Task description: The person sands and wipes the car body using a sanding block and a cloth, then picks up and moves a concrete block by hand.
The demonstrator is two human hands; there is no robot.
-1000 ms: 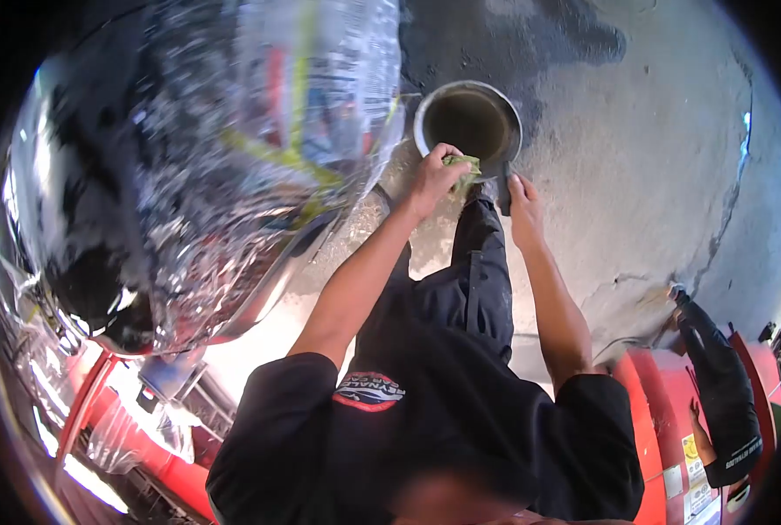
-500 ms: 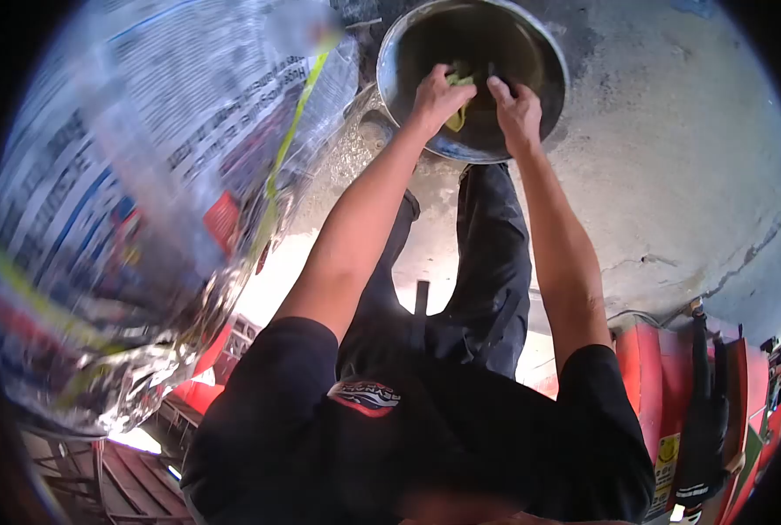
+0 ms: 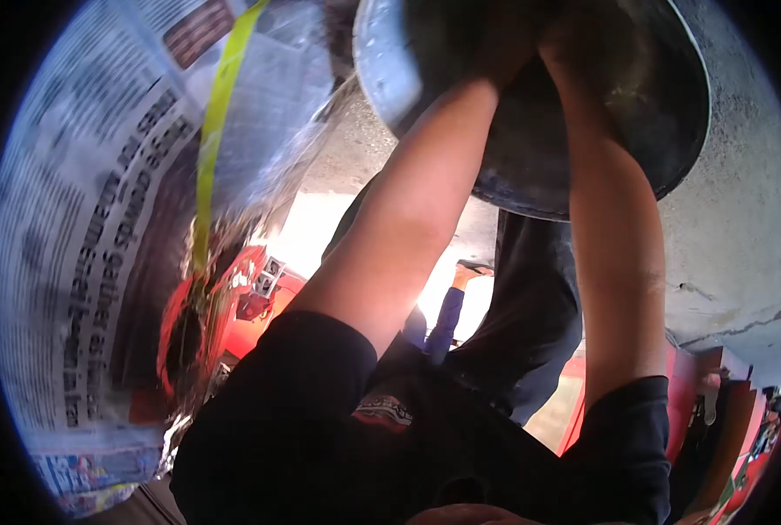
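Note:
Both forearms reach down into a large round basin (image 3: pixel 530 210) of dark liquid at the top of the view. My left hand (image 3: pixel 506 44) is deep in the basin, dim and mostly lost in the dark water. Close beside it, my right hand (image 3: pixel 558 35) is also in the dark part of the basin. The fingers of both hands are hidden, so whatever they hold cannot be made out.
Newspaper (image 3: pixel 84 219) under clear plastic, with yellow-green tape (image 3: pixel 211 149), covers a large surface close on the left. Concrete floor (image 3: pixel 749 201) lies to the right. Another person's leg (image 3: pixel 447 319) shows behind, near red objects.
My head has come closer to the basin, which looks larger. Both hands have gone deeper into it, and the green cloth and dark block seen earlier are out of sight.

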